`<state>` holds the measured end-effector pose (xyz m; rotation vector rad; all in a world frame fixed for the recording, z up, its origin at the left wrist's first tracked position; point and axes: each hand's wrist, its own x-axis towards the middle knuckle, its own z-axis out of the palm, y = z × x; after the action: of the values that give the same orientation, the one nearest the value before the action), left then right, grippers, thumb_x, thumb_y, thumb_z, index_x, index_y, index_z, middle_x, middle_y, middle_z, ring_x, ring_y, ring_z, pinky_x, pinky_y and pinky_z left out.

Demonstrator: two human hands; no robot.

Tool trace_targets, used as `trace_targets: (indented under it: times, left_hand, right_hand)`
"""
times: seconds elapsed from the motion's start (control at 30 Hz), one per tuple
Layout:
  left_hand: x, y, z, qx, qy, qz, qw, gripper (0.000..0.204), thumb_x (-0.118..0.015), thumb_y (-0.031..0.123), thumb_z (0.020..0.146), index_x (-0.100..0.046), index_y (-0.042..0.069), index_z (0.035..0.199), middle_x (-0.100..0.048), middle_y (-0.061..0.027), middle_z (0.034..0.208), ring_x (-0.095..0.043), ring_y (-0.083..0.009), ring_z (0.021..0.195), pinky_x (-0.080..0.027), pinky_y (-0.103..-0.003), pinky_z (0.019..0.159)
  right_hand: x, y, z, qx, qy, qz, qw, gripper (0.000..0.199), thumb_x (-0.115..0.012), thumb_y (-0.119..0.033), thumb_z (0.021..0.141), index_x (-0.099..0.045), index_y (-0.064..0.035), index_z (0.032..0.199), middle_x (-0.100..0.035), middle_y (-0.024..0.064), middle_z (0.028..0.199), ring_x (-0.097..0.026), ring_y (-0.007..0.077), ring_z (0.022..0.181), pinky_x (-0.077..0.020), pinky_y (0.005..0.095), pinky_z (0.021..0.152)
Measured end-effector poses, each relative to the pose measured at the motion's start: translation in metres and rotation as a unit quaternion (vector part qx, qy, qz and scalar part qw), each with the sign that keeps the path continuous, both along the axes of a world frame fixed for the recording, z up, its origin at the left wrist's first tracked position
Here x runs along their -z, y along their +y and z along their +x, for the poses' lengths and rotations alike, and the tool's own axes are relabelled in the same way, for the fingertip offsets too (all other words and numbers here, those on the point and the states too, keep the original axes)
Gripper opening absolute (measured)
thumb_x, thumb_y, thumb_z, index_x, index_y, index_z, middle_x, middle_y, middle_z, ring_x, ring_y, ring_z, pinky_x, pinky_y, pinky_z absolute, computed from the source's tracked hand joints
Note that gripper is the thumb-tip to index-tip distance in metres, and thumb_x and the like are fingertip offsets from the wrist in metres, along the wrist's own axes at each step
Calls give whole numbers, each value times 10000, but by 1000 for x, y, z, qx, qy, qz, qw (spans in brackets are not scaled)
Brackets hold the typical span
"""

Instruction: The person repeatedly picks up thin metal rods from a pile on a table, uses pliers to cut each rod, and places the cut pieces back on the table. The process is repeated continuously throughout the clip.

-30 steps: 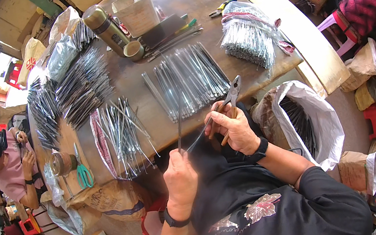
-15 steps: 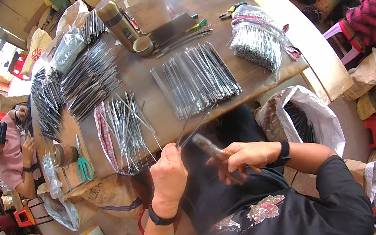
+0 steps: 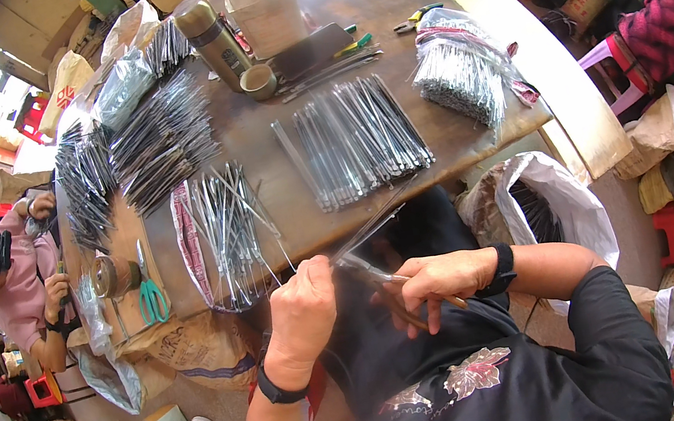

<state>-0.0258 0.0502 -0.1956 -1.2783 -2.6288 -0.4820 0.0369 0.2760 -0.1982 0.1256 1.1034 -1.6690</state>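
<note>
Pliers (image 3: 373, 271), gripped in the right hand (image 3: 439, 280), swing in to wires (image 3: 369, 234) pinched by the left hand (image 3: 303, 298); these look unfinished (a tidy row (image 3: 364, 133) lies beyond).

Some thin grey metal strips (image 3: 373, 230) are kinda slanting up rightward. Pliers (image 3: 377, 273) are tilting just beside their low end, handles spreading.

Strips (image 3: 382, 132), one o'clock: silver-grey. Shirt (image 3: 492, 399), five o'clock: black, pale leaf print. Cloth (image 3: 664, 37), two o'clock: pink-black check.
</note>
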Motion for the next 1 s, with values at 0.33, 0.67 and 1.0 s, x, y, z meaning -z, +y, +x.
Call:
trace_targets:
  times: [0.33, 0.67, 1.0]
  left_hand:
    - [-13, 3, -2, 72, 61, -66, 993, 152, -592, 39, 757, -530, 30, 896, -529, -58, 730, -594, -168, 611, -493, -264, 543]
    - [-7, 11, -2, 72, 67, -121, 988, 102, -578, 59, 809, -505, 41, 878, -520, -61, 732, -603, -178, 614, -502, -272, 532]
    - [8, 10, 8, -18, 37, -141, 989, 98, -563, 49, 816, -516, 36, 902, -564, -83, 775, -637, -212, 646, -517, -295, 545]
  right_hand:
    - [-10, 8, -3, -47, -16, 8, 999, 311, -489, -130, 803, -556, 39, 1056, -651, 157, 930, -677, 247, 829, -583, 345, 615]
    - [-7, 3, -4, -19, -34, 42, 998, 290, -519, -201, 798, -577, 45, 939, -656, 193, 890, -698, 279, 741, -577, 324, 537]
    - [-6, -13, -2, 29, 22, 105, 994, 285, -507, -257, 807, -590, 15, 815, -658, 144, 729, -673, 233, 595, -493, 266, 425]
